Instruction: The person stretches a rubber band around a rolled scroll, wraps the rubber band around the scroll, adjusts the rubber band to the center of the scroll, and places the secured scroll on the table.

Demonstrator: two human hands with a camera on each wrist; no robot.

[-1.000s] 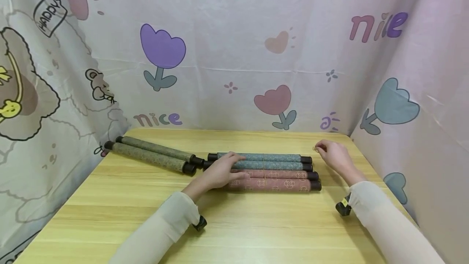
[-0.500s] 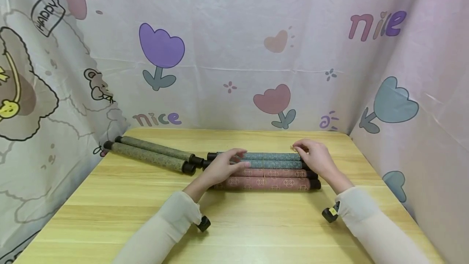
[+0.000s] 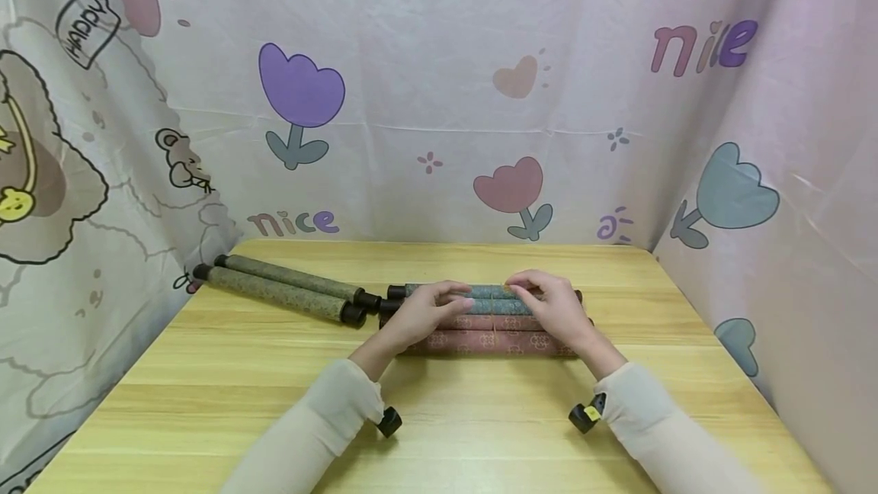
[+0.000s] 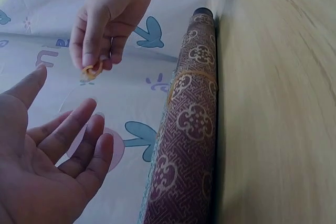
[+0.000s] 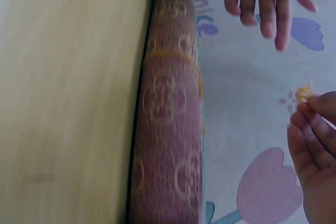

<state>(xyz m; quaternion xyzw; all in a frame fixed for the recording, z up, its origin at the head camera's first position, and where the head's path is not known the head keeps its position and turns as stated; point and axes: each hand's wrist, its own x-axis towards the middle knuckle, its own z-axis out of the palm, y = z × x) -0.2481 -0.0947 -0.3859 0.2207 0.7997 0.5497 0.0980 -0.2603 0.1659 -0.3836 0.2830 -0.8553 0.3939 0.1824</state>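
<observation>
**Right hand (image 3: 552, 309) has moved leftward since the earlier frame, bringing a small yellow loop (image 4: 93, 70) to mid-frame, near the left hand (image 3: 423, 316)**

Just below the centre of the head view, two blue rolls (image 3: 483, 306) and two pink rolls (image 3: 511, 341) lie side by side on a wooden table (image 3: 480, 433). Two green rolls (image 3: 277, 292) lie to the left.

The loop looks likeliest to go astray: it is bunched and held only by the fingertips, so a slack pinch could drop it beyond the rolls. A knock from either hand could also set the rolls turning or shift the thin tie (image 3: 494, 335) crossing the pink ones, as neither hand seems to steady them.

At upper left in the left wrist view, the right hand pinches the loop between thumb and fingers. At lower left, the left hand is well open, fingers spread and gently bent, holding nothing. The two hands are apart.
</observation>
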